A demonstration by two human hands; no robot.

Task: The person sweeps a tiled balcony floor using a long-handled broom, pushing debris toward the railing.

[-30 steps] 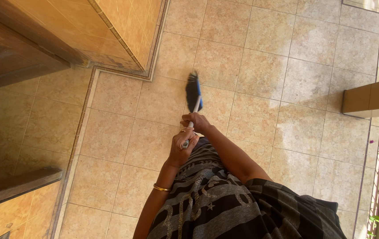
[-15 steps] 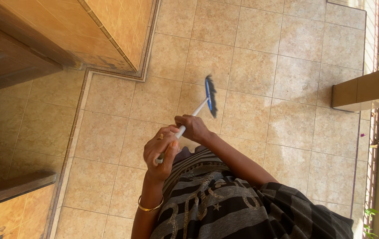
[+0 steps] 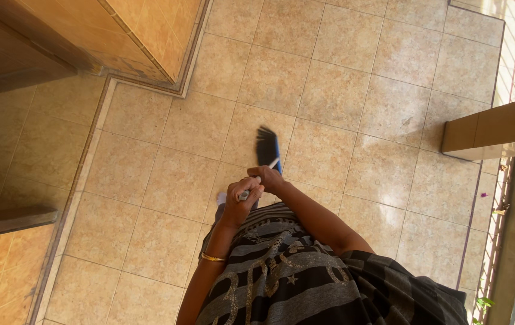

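Gripping the slim white handle of a broom [image 3: 268,151] with a dark, blue-backed bristle head, both hands are clamped around the stick just in front of the person's body. The left hand [image 3: 239,201] wraps the near end of the handle, fingers curled tight over it, with a thin gold bangle [image 3: 212,257] on that wrist. The right hand [image 3: 268,176] closes on the handle a little farther along, nearer the bristles, so the two hands sit just beside each other, almost touching. The bristle head lies just beyond the right hand, low over the beige square-tiled floor [image 3: 342,90]; it is blurred, so whether the bristles touch the tiles cannot be told. A small pale patch shows on the floor just beside the left hand, too unclear to name.

A black garment with grey stripes and a gold pattern [image 3: 293,277] fills the lower middle of the view, under both forearms. At the upper left stands a wall faced in orange-brown glazed tiles [image 3: 149,30], edged at its foot by a darker border strip set into the floor. A dark wooden ledge [image 3: 5,221] crosses the left edge lower down. At the right, a tan block-shaped ledge [image 3: 492,129] juts in from the side, and behind it runs a metal railing [image 3: 513,241] along the sunlit edge of the floor, well apart from the broom.
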